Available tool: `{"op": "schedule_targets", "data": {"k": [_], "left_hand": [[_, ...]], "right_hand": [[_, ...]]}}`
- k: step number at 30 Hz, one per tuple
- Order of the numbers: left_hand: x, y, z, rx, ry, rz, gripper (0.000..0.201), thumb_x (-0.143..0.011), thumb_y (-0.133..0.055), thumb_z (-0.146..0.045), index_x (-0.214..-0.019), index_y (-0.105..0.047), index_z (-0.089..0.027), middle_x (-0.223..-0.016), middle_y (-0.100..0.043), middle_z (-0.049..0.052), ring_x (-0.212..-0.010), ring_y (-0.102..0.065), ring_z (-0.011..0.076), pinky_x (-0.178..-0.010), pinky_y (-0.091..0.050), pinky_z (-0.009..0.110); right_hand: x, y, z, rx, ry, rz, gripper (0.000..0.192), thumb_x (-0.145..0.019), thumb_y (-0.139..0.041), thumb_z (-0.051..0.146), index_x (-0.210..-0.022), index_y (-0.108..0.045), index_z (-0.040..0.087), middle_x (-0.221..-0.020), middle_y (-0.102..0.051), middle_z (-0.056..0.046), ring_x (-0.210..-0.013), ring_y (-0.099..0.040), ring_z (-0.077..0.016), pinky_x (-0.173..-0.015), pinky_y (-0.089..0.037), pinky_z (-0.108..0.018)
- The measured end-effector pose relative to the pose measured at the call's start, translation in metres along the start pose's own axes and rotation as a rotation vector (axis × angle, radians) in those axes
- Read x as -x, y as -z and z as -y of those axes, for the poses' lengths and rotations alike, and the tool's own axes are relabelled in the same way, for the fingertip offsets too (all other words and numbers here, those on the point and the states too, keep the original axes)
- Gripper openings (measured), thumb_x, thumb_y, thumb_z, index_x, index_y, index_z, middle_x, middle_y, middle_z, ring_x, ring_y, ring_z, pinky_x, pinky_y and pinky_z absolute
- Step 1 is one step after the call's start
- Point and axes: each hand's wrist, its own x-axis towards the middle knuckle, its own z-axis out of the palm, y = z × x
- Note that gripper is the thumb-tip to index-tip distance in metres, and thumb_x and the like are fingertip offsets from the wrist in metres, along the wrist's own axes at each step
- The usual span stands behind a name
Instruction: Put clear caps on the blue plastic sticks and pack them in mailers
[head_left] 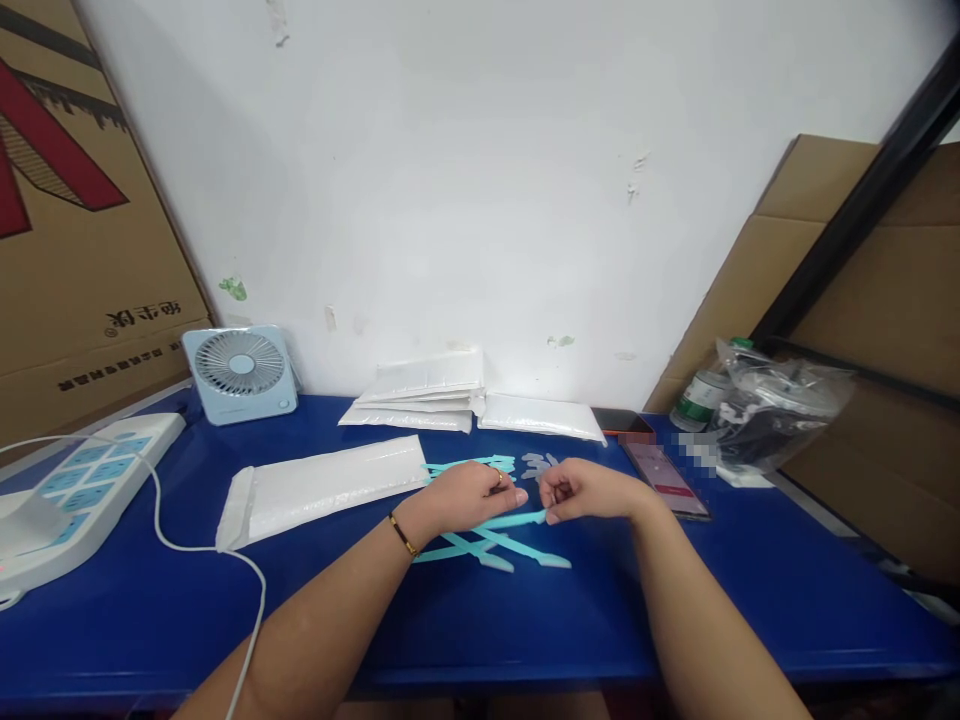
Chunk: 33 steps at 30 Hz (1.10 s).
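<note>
Both my hands meet at the middle of a blue table (pixel 465 620). My left hand (pixel 469 495), with a ring and a thin bracelet, is closed around several thin turquoise plastic sticks (pixel 517 520). My right hand (pixel 581 490) pinches the end of one of those sticks. More turquoise sticks (pixel 517 555) lie crossed on the table just below my hands, and others (pixel 469 464) lie behind them. A long white padded envelope (pixel 322 488) lies to the left of my left hand.
A stack of white padded envelopes (pixel 424 392) and another one (pixel 540 415) lie by the wall. A small blue fan (pixel 240 372), a power strip (pixel 82 480) with white cable (pixel 206 550), a phone (pixel 664 475), a plastic bag (pixel 776 410) and cardboard (pixel 82 220) surround the spot.
</note>
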Motion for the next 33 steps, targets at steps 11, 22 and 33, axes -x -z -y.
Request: {"op": "schedule_targets", "data": {"k": [11, 22, 33], "left_hand": [[-0.007, 0.009, 0.039, -0.309, 0.122, -0.206, 0.028, -0.082, -0.054, -0.041, -0.099, -0.066, -0.024, -0.097, -0.065, 0.005, -0.095, -0.056, 0.0221, -0.076, -0.038, 0.029], [-0.002, 0.003, 0.023, 0.029, 0.045, 0.202, 0.021, -0.075, -0.061, -0.041, -0.076, -0.065, -0.021, -0.071, -0.064, -0.001, -0.063, -0.055, 0.0119, -0.051, -0.034, 0.022], [-0.004, 0.014, 0.048, 0.156, 0.190, -0.065, 0.028, -0.077, -0.055, -0.045, -0.082, -0.061, -0.017, -0.075, -0.062, 0.001, -0.067, -0.055, 0.0141, -0.056, -0.038, 0.022]], "right_hand": [[-0.018, 0.005, -0.038, 0.134, -0.143, -0.601, 0.025, -0.069, -0.065, 0.037, -0.083, -0.064, 0.017, -0.059, -0.056, 0.001, -0.052, -0.048, -0.0117, -0.049, -0.033, -0.022], [0.002, 0.013, -0.013, -0.057, -0.027, -0.382, 0.033, -0.077, -0.058, 0.046, -0.083, -0.067, 0.015, -0.071, -0.063, -0.003, -0.059, -0.052, -0.0121, -0.054, -0.040, -0.023], [-0.008, 0.001, -0.010, -0.258, -0.015, -0.220, 0.037, -0.068, -0.071, 0.044, -0.088, -0.067, 0.014, -0.074, -0.066, -0.005, -0.061, -0.060, -0.0142, -0.055, -0.045, -0.024]]}}
